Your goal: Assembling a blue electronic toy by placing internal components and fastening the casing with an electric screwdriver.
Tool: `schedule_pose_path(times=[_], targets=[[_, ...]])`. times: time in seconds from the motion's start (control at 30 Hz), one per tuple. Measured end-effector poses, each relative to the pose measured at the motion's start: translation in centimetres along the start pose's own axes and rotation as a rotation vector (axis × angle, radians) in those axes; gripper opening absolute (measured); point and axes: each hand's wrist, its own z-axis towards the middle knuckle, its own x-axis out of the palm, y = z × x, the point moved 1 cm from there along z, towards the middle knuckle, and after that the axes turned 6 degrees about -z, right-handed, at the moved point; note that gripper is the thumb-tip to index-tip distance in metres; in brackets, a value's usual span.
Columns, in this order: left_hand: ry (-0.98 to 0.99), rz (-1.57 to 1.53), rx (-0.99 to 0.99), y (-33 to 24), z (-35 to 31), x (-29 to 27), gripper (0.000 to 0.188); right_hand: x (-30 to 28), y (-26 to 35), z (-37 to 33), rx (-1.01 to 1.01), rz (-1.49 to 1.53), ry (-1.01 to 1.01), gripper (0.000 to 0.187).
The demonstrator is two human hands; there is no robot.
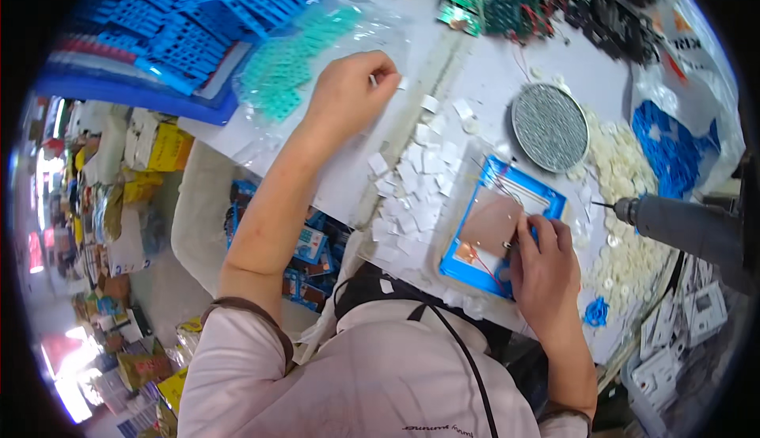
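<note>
My left hand (352, 96) is raised over the left part of the table, thumb and forefinger pinched together. A small white square (402, 83) shows right at its fingertips; whether it is held I cannot tell. At the right, my right hand (546, 268) is closed at the edge of a thin brown panel (489, 226), its fingertips curled against it. The panel lies tilted over an open blue plastic frame (459, 268), from which thin wires come out. What lies under my right fingers is hidden.
Loose white squares (408, 177) lie left of the frame. Beyond it stands a round dish of small metal pieces (550, 127). An electric screwdriver (673, 220) juts in from the right over pale round parts (625, 169). Green parts in a bag (281, 74) and stacked blue housings (170, 26) sit far left.
</note>
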Motion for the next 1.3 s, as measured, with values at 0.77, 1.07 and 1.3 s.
schedule_pose_path(times=[0.77, 1.07, 1.3], targets=[[-0.149, -0.028, 0.016, 2.2, 10.4, -2.7, 0.028, -2.2, -0.6, -0.3, 0.092, 0.273, -0.02, 0.046], [-0.08, 0.197, 0.238, 0.9, 21.3, 8.9, 0.021, -6.7, -13.5, 10.8, 0.304, 0.191, -0.704, 0.032], [0.039, 0.156, 0.446, -8.8, 22.6, 15.8, 0.015, 2.7, -29.2, 27.1, 0.406, -0.275, -0.367, 0.048]])
